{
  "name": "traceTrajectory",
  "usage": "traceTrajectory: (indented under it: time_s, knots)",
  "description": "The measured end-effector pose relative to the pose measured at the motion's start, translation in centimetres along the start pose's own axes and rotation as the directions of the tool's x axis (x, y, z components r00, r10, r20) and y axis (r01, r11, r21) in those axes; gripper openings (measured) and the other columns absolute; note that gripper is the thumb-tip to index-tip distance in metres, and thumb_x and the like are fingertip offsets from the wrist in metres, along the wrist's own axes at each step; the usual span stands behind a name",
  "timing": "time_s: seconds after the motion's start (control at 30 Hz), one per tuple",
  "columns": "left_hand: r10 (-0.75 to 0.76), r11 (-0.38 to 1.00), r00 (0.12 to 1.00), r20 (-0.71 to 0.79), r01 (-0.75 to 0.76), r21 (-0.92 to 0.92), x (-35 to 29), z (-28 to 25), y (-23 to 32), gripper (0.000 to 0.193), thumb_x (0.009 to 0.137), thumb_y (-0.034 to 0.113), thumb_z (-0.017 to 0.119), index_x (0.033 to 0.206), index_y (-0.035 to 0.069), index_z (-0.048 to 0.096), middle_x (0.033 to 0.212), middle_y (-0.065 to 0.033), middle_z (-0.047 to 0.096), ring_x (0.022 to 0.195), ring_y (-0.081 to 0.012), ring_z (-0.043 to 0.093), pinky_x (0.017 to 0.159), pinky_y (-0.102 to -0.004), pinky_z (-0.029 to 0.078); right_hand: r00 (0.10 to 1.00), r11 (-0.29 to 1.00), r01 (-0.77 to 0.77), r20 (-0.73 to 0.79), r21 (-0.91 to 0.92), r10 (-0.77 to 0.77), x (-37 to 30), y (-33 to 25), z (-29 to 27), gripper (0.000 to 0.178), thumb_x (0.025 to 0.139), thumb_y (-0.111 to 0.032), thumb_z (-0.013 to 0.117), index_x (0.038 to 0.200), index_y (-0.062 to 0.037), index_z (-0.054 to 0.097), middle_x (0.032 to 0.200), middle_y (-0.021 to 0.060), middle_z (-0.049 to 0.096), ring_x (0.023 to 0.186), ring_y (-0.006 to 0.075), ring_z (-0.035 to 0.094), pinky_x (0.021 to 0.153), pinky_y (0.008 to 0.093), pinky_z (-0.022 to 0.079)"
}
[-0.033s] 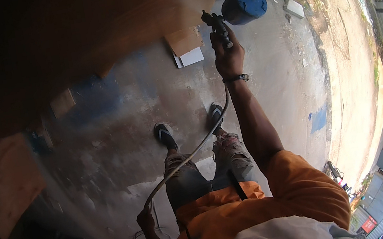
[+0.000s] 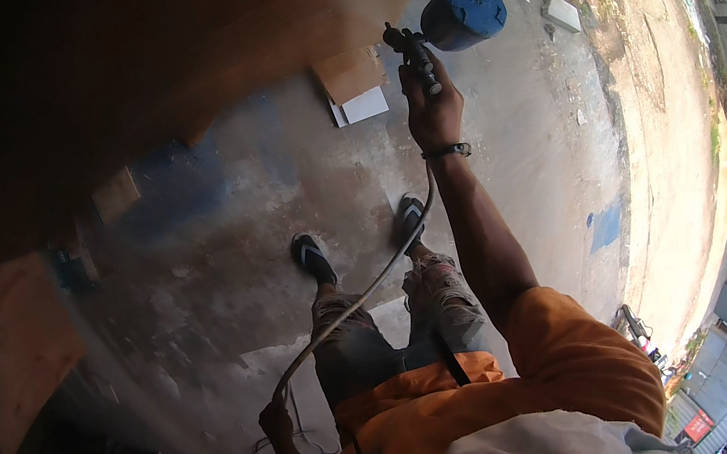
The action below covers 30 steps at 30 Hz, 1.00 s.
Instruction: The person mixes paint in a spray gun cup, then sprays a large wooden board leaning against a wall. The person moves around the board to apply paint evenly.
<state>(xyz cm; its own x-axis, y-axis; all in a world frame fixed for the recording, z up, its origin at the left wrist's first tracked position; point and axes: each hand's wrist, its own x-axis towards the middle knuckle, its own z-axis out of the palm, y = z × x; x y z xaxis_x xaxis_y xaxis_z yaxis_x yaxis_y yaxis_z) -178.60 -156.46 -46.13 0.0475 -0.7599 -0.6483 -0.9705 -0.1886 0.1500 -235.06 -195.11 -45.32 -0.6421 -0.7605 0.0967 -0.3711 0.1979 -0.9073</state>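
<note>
Head: spray gun [image 2: 418,56] gripped in right hand [image 2: 436,114].

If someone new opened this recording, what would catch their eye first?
Most likely the spray gun with its big blue cup, held in the right hand right of centre near the top, close to the edge of a broad brown board. Next comes the pale hose, curving from the right wrist across the legs to the left hand at lower left. The bright orange shirt stands out along the bottom.
</note>
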Motion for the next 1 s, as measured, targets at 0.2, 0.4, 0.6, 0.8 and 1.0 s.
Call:
traceTrajectory:
  time_s: [0.2, 0.4, 0.6, 0.8, 1.0]
  knots:
    - [-0.137, 0.988, 0.985, 0.102, 0.144, -0.062, 2.3, 1.9, 3.3, 0.022, 0.097, 0.02, 0.048, 0.1, 0.005, 0.064, 0.065, -0.0131, 0.06, 0.06, -0.033, 0.061, 0.056, -0.0467, 0.047, 0.992, 0.991, -0.107, 0.054, -0.075, 0.111, -1.1, 13.4, 6.6, 0.04, 0.09, -0.021, 0.062, 0.127, -0.0081, 0.056, 0.107, 0.0153, 0.067, 0.1, 0.0285, 0.066, 0.084, 0.0367, 0.05]
    - [-0.292, 0.934, 0.941, 0.168, 0.319, -0.161, 3.4, 5.6, 3.8, 0.045, 0.1, 0.038, 0.041, 0.098, -0.002, 0.063, 0.067, -0.0196, 0.065, 0.064, -0.0324, 0.067, 0.06, -0.0469, 0.049, 0.991, 0.984, -0.122, 0.043, -0.127, 0.129, 0.3, 23.1, 11.7, 0.038, 0.088, -0.023, 0.062, 0.125, -0.012, 0.058, 0.105, 0.0192, 0.066, 0.099, 0.0369, 0.064, 0.083, 0.0411, 0.049]
    - [-0.199, 0.969, 0.97, 0.141, 0.217, -0.12, 0.2, 5.9, 1.4, 0.036, 0.1, 0.036, 0.042, 0.112, 0.007, 0.059, 0.064, -0.0177, 0.063, 0.058, -0.0305, 0.065, 0.054, -0.0426, 0.05, 0.956, 0.953, -0.264, 0.089, -0.149, 0.278, -0.3, 23.2, 9.8, 0.035, 0.089, -0.023, 0.059, 0.123, -0.0146, 0.06, 0.106, 0.0194, 0.066, 0.102, 0.0376, 0.063, 0.086, 0.0411, 0.049]
    - [-0.158, 0.973, 0.987, -0.002, 0.155, -0.169, -1.5, 2.6, 2.4, 0.04, 0.099, 0.033, 0.045, 0.087, 0.002, 0.067, 0.064, -0.0193, 0.061, 0.061, -0.0378, 0.061, 0.053, -0.0487, 0.047, 0.976, 0.98, -0.196, 0.102, 0.017, 0.193, -1.2, 6.7, -0.6, 0.037, 0.091, -0.018, 0.058, 0.127, -0.0105, 0.058, 0.113, 0.0157, 0.067, 0.105, 0.0275, 0.064, 0.089, 0.0358, 0.048]
    - [0.13, 0.991, 0.972, -0.196, -0.12, 0.061, -2.4, 0.2, 2.8, 0.041, 0.099, 0.036, 0.042, 0.089, 0.005, 0.067, 0.07, -0.0203, 0.063, 0.065, -0.0404, 0.062, 0.058, -0.0524, 0.048, 0.996, 0.997, 0.035, 0.074, 0.072, -0.04, -0.8, -11.3, -9.0, 0.042, 0.09, -0.017, 0.063, 0.129, -0.004, 0.055, 0.111, 0.0184, 0.067, 0.105, 0.0279, 0.065, 0.088, 0.0357, 0.049]
